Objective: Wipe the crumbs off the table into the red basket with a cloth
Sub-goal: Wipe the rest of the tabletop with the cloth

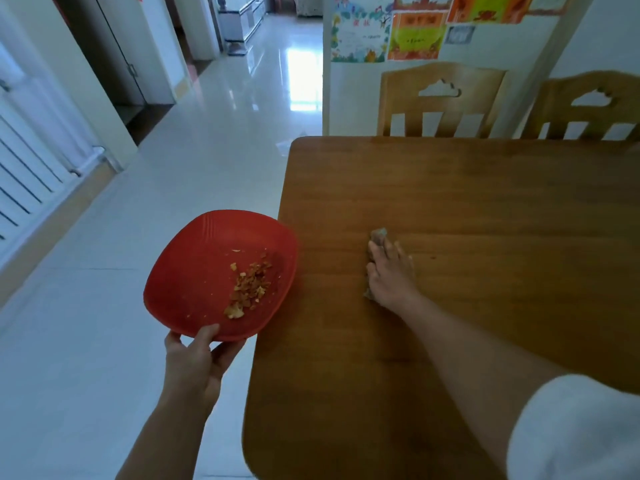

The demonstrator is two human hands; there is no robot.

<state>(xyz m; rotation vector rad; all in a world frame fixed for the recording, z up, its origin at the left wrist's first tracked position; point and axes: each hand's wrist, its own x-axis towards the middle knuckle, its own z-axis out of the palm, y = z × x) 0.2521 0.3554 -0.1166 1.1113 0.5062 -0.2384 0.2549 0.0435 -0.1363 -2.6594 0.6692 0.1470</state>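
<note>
My left hand (197, 358) grips the near rim of the red basket (194, 268), a shallow squarish dish held in the air just left of the wooden table's (467, 188) left edge. A pile of orange-brown crumbs (247, 289) lies inside it, toward the table side. My right hand (389, 271) presses flat on a small grey-brown cloth (378, 236) on the table top, a short way in from that edge. Most of the cloth is hidden under the palm. A tiny dark speck (433, 258) shows on the wood right of the hand.
Two wooden chairs (440, 98) (588, 105) stand at the table's far side against a white wall with colourful posters (388, 29). Glossy white tiled floor (173, 188) stretches left of the table toward a hallway. A white radiator (31, 168) lines the left wall.
</note>
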